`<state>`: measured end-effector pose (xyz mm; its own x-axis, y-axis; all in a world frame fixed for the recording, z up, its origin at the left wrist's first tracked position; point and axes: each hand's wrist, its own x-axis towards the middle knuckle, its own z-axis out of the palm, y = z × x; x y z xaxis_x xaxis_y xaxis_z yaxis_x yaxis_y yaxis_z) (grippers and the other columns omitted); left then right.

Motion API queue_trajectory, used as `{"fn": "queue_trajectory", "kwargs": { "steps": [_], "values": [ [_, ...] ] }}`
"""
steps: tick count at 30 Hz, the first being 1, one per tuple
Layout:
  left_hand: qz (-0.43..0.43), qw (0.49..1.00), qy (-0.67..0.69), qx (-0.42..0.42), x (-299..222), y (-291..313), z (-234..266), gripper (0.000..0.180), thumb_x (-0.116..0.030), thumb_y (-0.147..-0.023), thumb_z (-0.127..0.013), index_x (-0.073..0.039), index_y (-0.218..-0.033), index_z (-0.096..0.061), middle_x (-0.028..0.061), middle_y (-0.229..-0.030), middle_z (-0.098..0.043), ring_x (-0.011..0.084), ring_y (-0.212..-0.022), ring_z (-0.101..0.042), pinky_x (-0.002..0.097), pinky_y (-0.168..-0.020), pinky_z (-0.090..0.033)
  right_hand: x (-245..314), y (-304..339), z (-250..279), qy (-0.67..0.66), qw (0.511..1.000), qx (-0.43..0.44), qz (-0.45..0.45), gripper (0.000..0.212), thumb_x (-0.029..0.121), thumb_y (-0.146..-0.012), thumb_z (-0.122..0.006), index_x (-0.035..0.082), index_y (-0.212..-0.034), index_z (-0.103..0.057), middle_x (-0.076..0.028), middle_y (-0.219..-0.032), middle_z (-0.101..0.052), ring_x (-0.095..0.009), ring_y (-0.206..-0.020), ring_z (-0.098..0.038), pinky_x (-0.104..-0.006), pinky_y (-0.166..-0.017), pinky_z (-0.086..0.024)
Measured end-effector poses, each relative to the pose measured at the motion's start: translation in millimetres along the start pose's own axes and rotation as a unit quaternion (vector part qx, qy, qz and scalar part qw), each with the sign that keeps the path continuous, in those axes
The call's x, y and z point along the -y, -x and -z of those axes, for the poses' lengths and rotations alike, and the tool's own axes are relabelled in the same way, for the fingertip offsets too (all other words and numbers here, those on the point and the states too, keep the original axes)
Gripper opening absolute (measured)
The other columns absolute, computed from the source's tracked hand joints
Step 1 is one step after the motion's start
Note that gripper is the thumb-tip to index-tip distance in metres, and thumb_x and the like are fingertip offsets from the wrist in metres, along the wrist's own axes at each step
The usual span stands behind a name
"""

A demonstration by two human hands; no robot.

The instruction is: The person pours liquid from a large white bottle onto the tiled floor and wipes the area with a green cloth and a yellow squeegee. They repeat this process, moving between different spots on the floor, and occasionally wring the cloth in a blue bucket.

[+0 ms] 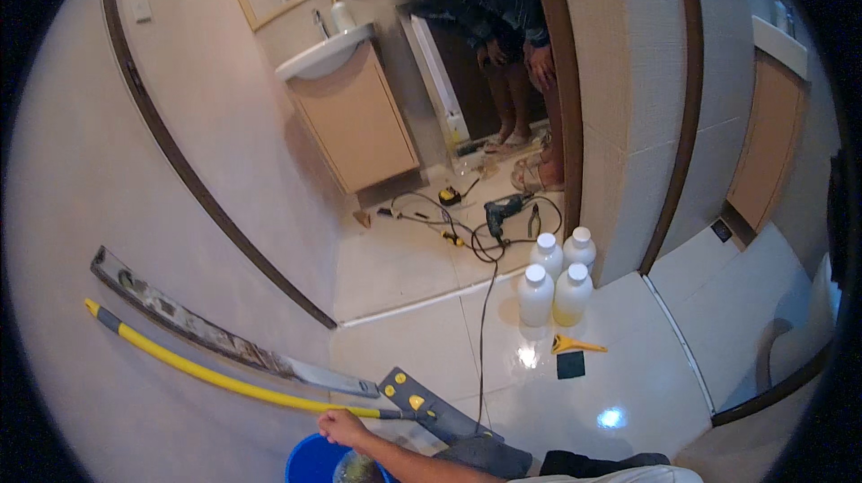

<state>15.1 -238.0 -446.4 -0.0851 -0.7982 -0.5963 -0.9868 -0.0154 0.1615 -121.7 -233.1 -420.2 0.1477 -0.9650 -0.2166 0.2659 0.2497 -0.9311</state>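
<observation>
At the lower edge, my left hand (341, 429) hovers at the rim of a blue bucket (301, 463), its fingers curled closed. Whatever they may hold does not show. Inside the bucket is a rounded, greenish, see-through shape that I cannot make out. Just behind the hand runs the yellow pole (215, 381) of a flat mop, propped along the left wall. Its grey mop plate (442, 416) lies on the tiles beside my bent legs. A long, stained metal bar (211, 329) leans above the pole. My right hand is out of the picture.
Several white-capped bottles (536, 296) stand near the doorway, by a yellow scraper (579, 346) and dark scouring pad (570, 365). Beyond lie a corded drill (503, 214), pliers (534, 222) and a tape measure (450, 196). Another person's hand (541, 65) shows beside a washbasin cabinet (355, 119).
</observation>
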Motion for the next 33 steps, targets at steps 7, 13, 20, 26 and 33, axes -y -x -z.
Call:
{"fn": "queue_trajectory", "kwargs": {
  "steps": [7, 13, 20, 26, 33],
  "values": [
    [0.034, 0.997, 0.045, -0.047, 16, 7, -2, 0.033, -0.031, -0.084, -0.05, -0.001, -0.094, -0.06, 0.012, -0.082, -0.062, 0.0211, -0.069, -0.06, 0.0359, -0.065, -0.051, -8, 21, -44, -0.033, 0.985, 0.135, -0.104, 0.032, 0.035, -0.087, -0.045, 0.007, -0.094, -0.059, -0.009, -0.085, -0.06, -0.018, -0.064, -0.056, -0.0322, -0.057, -0.047],
    [0.046, 0.978, 0.185, -0.087, 10, 30, -1, 0.033, -0.027, -0.086, -0.046, 0.001, -0.099, -0.058, 0.0125, -0.088, -0.062, 0.0219, -0.075, -0.06, 0.0348, -0.069, -0.051, -52, 2, -67, 0.129, 0.99, 0.055, -0.007, 0.05, 0.049, -0.087, -0.034, 0.008, -0.103, -0.058, -0.016, -0.105, -0.056, -0.033, -0.09, -0.054, -0.0451, -0.078, -0.041],
    [0.04, 0.815, 0.569, -0.105, 59, 93, 40, 0.034, -0.025, -0.086, -0.043, 0.001, -0.102, -0.056, 0.012, -0.093, -0.062, 0.0239, -0.081, -0.061, 0.0356, -0.071, -0.052, -40, 25, -63, 0.074, 0.988, 0.043, -0.13, 0.082, 0.066, -0.083, -0.023, -0.003, -0.121, -0.047, -0.022, -0.131, -0.039, -0.039, -0.127, -0.027, -0.0522, -0.101, -0.023],
    [0.007, 0.666, 0.741, -0.092, 76, 97, 37, 0.038, -0.039, -0.085, -0.04, -0.007, -0.101, -0.053, 0.0095, -0.099, -0.06, 0.0281, -0.091, -0.058, 0.0433, -0.079, -0.047, -10, 47, -57, -0.267, 0.904, -0.035, -0.331, 0.069, 0.058, -0.084, -0.04, 0.004, -0.127, -0.042, -0.019, -0.128, -0.044, -0.032, -0.122, -0.037, -0.0451, -0.097, -0.031],
    [-0.11, 0.589, 0.792, 0.117, 38, 74, -35, 0.051, -0.047, -0.086, -0.039, -0.009, -0.12, -0.044, 0.0084, -0.115, -0.051, 0.0278, -0.106, -0.049, 0.0432, -0.091, -0.039, -45, 22, -74, -0.267, 0.951, -0.008, -0.153, 0.054, 0.046, -0.087, -0.044, 0.002, -0.118, -0.05, -0.02, -0.122, -0.048, -0.036, -0.116, -0.043, -0.0478, -0.092, -0.036]
  ]
}}
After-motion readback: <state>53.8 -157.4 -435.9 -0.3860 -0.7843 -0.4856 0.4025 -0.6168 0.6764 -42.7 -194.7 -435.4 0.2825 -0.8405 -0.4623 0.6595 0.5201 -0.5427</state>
